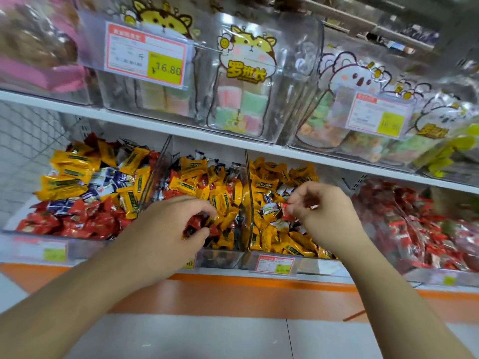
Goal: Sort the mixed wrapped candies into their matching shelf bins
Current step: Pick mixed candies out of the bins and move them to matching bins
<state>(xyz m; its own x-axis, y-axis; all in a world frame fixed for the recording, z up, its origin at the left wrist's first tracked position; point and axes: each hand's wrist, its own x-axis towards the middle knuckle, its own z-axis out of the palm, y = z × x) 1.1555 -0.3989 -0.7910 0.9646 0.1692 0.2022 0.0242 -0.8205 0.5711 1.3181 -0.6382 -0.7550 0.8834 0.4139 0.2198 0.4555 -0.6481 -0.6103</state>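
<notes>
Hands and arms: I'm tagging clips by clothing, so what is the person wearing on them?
Nothing shows on either. The left hand and right hand are bare, with no gloves, rings, watch or bracelet visible. Both forearms are bare down to the frame edge, with no sleeve in view.

Candy bins side by side on lower shelf; bagged sweets on shelf above.

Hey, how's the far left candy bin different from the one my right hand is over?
The far left bin holds a broad mix: yellow, red and blue-and-white wrappers in separate patches. The bin under the right hand is almost all yellow, with a few small white and red strays. The left bin has no hand over it; the other has the right hand above it pinching a small red candy. Both are clear-walled bins on the lower shelf.
</notes>
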